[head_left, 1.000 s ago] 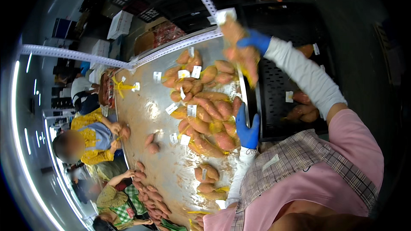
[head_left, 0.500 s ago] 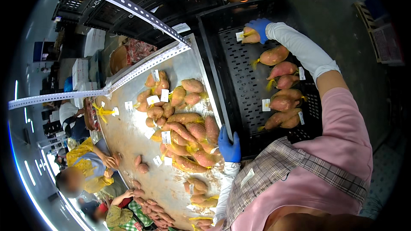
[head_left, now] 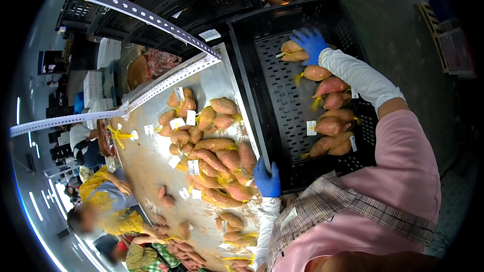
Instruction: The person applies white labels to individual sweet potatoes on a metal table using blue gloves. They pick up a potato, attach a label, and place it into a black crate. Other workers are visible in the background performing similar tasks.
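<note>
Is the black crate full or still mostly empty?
Mostly empty: the black crate holds sweet potatoes only along one side; bare perforated floor shows.

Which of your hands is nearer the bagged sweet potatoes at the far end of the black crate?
Right. The right hand rests on those bagged sweet potatoes; the left hand grips the black crate at its near corner, well away.

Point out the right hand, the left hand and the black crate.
right hand point(head_left: 311, 44), head view, back of the blue glove
left hand point(head_left: 266, 179), head view, back of the glove
black crate point(head_left: 282, 88), head view, bare perforated floor
</note>
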A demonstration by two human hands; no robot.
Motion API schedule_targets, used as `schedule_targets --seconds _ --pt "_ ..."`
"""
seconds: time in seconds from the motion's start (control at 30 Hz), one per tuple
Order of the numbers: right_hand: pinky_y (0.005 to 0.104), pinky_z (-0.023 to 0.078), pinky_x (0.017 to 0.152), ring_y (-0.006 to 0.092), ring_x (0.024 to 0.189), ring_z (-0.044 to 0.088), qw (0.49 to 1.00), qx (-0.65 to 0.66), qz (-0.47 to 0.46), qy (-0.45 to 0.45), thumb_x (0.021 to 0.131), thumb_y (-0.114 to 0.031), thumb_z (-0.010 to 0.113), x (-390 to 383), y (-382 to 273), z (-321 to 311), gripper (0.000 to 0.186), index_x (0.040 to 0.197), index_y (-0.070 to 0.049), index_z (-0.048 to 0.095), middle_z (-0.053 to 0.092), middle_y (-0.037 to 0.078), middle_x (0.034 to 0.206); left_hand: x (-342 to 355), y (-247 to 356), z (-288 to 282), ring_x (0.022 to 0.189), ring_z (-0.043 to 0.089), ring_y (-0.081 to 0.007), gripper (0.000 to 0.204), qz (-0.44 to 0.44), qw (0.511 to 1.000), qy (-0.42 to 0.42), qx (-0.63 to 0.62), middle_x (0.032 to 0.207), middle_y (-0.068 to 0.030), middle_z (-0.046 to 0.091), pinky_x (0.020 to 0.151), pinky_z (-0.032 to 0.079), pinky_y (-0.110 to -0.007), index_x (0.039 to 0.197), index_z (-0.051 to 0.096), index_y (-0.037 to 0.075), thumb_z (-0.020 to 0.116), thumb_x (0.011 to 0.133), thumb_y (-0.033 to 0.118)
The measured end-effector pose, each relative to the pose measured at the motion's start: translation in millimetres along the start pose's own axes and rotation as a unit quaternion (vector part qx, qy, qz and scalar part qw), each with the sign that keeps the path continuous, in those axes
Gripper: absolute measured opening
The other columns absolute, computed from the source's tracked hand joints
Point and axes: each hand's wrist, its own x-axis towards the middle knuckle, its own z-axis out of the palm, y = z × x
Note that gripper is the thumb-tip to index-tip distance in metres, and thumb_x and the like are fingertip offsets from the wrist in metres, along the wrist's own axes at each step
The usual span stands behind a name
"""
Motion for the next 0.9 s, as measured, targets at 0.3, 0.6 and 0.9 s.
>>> schedule_targets --seconds 0.3,0.6,0.9 --pt "0.0391 0.043 0.092 0.0345 0.109 0.055 0.949 0.247 0.178 -0.078 0.076 -0.036 0.064 20 53 12 0.058 0.125 -0.008 0.050 0.057 0.020 0.118 -6 -9 3 0.098 0.056 -0.0340 0.037 -0.021 0.999 0.006 0.024 0.107 -0.0196 0.061 0.088 0.043 -0.039 0.113 0.057 -0.003 0.062 0.083 0.018" --pt "0.0403 0.048 0.084 0.0359 0.100 0.060 0.881 0.387 0.271 0.036 0.065 -0.034 0.077 -1 -4 3 0.065 0.119 -0.007 0.053 0.062 0.022 0.106 -6 -10 3 0.093 0.059 -0.0313 0.034 -0.022 0.999 0.011 0.026 0.102 -0.0196 0.062 0.083 0.045 -0.038 0.110 0.058 -0.003 0.062 0.084 0.018" --pt "0.0307 0.047 0.077 0.0229 0.085 0.059 0.435 0.691 0.514 0.265 0.077 -0.040 0.068 -22 -52 31 0.055 0.109 0.004 0.058 0.062 0.012 0.104 -6 -12 4 0.085 0.061 -0.0250 0.032 -0.015 1.000 0.003 0.003 0.097 -0.0180 0.064 0.078 0.047 -0.034 0.108 0.059 -0.004 0.061 0.086 0.018"
